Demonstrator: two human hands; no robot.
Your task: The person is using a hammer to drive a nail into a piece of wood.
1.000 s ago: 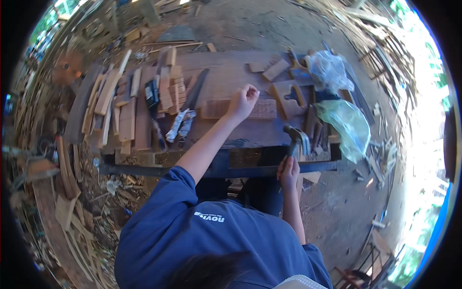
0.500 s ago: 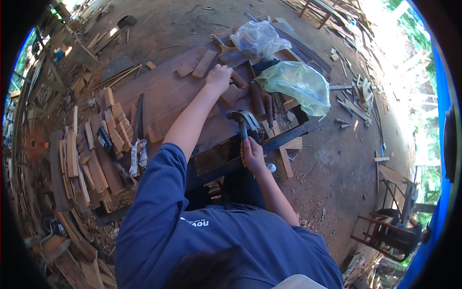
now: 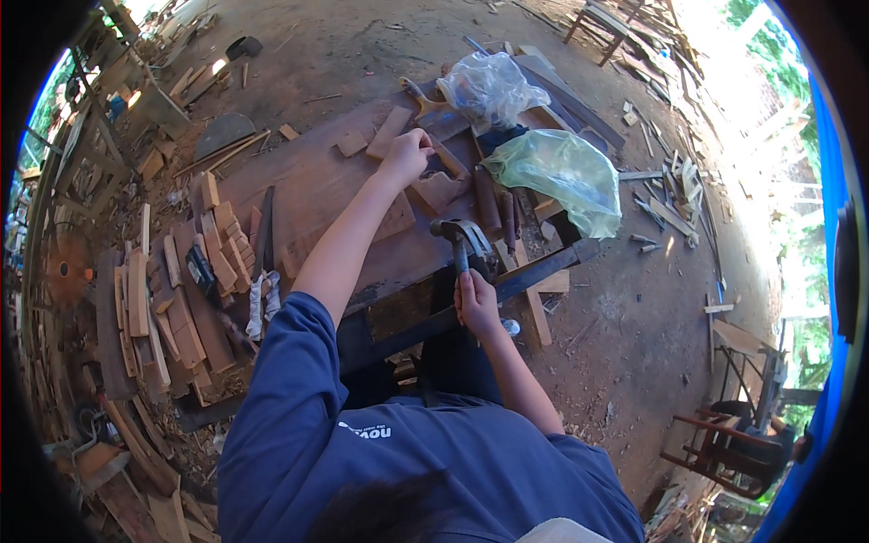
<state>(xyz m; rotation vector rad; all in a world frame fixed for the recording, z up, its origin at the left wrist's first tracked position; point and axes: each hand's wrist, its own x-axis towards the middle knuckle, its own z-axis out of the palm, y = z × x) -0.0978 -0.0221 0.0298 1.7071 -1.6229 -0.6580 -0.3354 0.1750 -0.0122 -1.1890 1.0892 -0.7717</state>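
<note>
My right hand (image 3: 476, 300) is wrapped round the handle of a claw hammer (image 3: 461, 242), whose metal head points up over the near edge of the wooden work table (image 3: 299, 172). My left hand (image 3: 407, 157) is raised above the table's far part with its fingers curled together. Whatever those fingers may hold is too small or hidden to make out. Close by the left hand lie a flat wood block (image 3: 388, 134), a smaller block (image 3: 351, 143) and a curve-cut wood piece (image 3: 437, 191). Dark brown round wooden lengths (image 3: 486, 201) lie right of them.
A clear plastic bag (image 3: 493, 88) and a greenish one (image 3: 566, 176) cover the table's right end, beside a yellow-handled tool (image 3: 418, 94). Cut wood strips (image 3: 186, 330) are stacked at left, near a cloth-wrapped long tool (image 3: 263, 303). A wooden chair (image 3: 724, 448) is at lower right.
My left hand has shifted slightly left, away from the curved wood piece, with its fingers more curled. The hammer stays in my right hand, almost in the same place. The view has tilted slightly.
</note>
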